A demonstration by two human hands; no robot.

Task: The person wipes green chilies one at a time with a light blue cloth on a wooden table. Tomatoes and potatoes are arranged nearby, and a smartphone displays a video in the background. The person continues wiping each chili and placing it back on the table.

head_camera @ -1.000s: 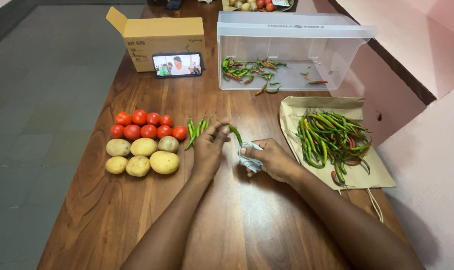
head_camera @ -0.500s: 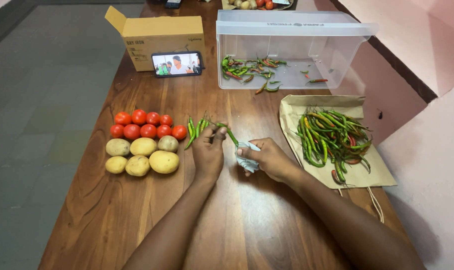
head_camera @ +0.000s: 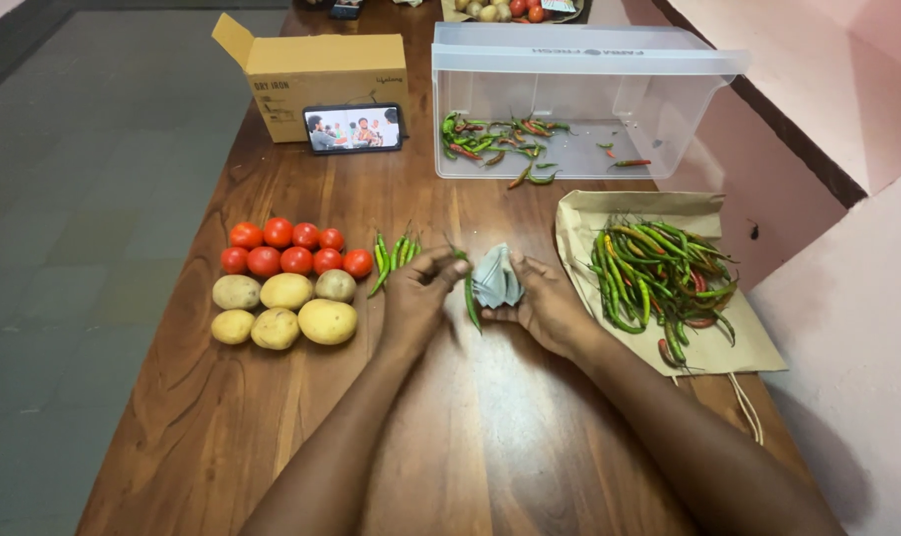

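A: Where is the green chilli?
B: Over the middle of the wooden bench, pinched near its stem end by the fingertips of the left hand; it hangs down between the two hands.

A: And the right hand?
B: Closed around a crumpled grey cloth, which sits just beside the chilli, perhaps touching it.

A: What lies around them?
B: Just left of the left hand, a small row of green chillies. Further left, red tomatoes above a cluster of potatoes. To the right, a heap of green and red chillies on a brown paper bag. Farther back, a clear plastic bin on its side with a few chillies inside, and a phone propped against a cardboard box.
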